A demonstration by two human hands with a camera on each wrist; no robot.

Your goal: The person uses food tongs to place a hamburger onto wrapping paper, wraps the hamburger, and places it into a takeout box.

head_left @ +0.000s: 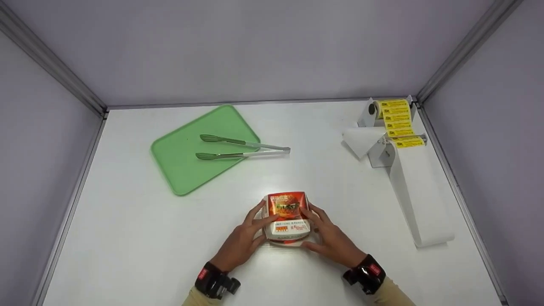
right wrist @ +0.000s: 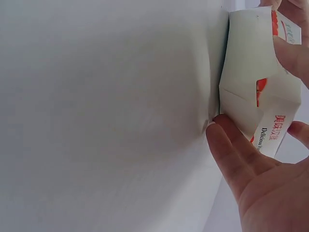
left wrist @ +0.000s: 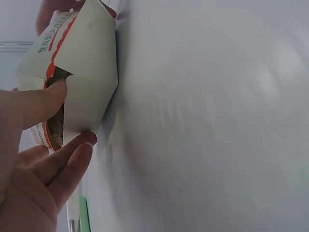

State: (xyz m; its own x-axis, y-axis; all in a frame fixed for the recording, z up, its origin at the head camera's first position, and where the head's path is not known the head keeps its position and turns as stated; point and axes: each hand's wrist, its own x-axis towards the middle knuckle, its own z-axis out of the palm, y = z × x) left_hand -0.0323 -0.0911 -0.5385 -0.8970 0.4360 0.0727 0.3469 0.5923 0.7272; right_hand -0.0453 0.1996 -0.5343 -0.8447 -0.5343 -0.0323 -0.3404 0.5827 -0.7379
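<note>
A paper burger box (head_left: 291, 203) with a red-and-orange burger picture on its lid stands on the white table near the front. My left hand (head_left: 241, 244) grips its left side, a fingertip lying on the lid. From the opposite side my right hand (head_left: 335, 242) holds it, also with a finger over the top. Through a gap at the lid's edge in the left wrist view, something brown and bun-like (left wrist: 56, 128) shows, with the left thumb at that gap. The right wrist view has right-hand fingers against the box's lower wall (right wrist: 246, 58).
Behind the box, to the left, lies a green tray (head_left: 182, 170). Metal tongs (head_left: 229, 156) rest across it, handles past its right edge. At the back right stands a dispenser (head_left: 378, 157) with a roll of yellow labels (head_left: 397, 119); its white backing strip (head_left: 425, 204) trails forward.
</note>
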